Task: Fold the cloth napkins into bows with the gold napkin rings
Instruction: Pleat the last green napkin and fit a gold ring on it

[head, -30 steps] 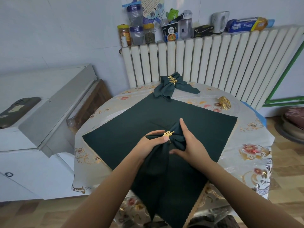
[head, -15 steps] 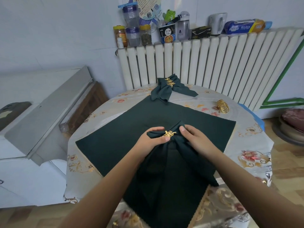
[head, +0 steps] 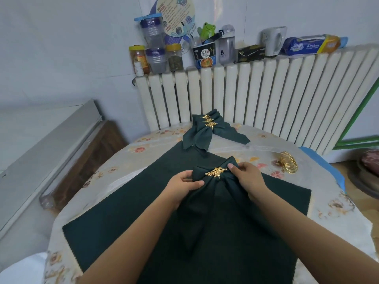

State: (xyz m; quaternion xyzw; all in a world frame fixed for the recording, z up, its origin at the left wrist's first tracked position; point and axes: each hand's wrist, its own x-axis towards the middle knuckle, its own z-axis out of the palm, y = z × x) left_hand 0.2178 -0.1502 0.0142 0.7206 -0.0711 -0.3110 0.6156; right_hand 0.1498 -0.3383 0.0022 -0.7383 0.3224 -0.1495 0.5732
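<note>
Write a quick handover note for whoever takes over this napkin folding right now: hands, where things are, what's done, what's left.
Left hand pinches the left loop of the bow napkin; right hand holds the right loop.
Its gold leaf ring is on, at the centre.
Done: finished bows stacked at the table's far side.
Left: shape this bow, set it aside, then fold the flat napkins underneath, using the spare rings on the right.

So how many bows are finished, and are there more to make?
Done: a stack of finished bows at the far edge of the table, three gold leaf rings showing. In hand: the left hand and right hand pinch the two loops of a bow that already wears its gold leaf ring. Left: flat napkins underneath and spare rings on the right.
</note>
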